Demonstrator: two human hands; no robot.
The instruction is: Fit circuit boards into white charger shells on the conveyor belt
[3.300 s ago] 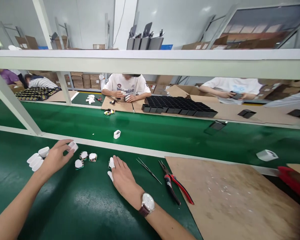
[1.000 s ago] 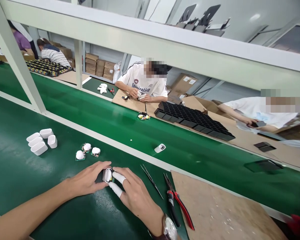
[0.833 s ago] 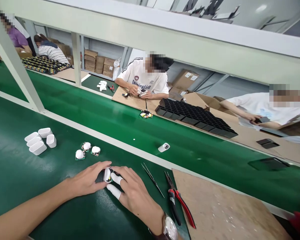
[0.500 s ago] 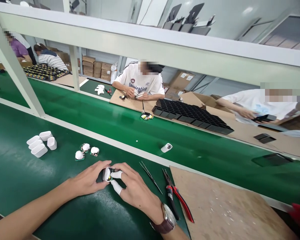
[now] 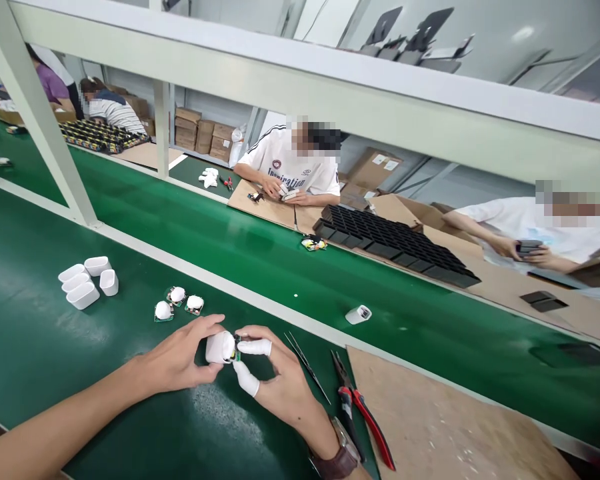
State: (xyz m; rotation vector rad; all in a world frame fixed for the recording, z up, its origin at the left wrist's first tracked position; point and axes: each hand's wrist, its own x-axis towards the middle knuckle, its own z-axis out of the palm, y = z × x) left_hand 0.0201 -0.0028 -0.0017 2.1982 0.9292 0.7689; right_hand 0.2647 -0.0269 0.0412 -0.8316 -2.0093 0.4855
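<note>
My left hand [image 5: 180, 357] pinches a small white plastic shell [image 5: 219, 347] just above the green bench. My right hand [image 5: 275, 383], with white finger cots on thumb and forefinger, pinches a small green circuit board part [image 5: 237, 348] at the shell's open end. Both hands meet at the same piece. Three more round white parts on green boards [image 5: 177, 302] lie just beyond my left hand. Several empty white shells [image 5: 86, 280] stand further left.
Tweezers [image 5: 307, 367] and red-handled pliers [image 5: 363, 410] lie right of my right hand, beside a brown board [image 5: 455, 427]. One white shell [image 5: 358, 314] rides the green conveyor. Across it, other people work at black trays [image 5: 395, 243] and cardboard boxes.
My left hand fetched a white shell from the left group and brought it to my right hand. The two hands now lift the joined piece slightly. The shell on the conveyor drifted right.
</note>
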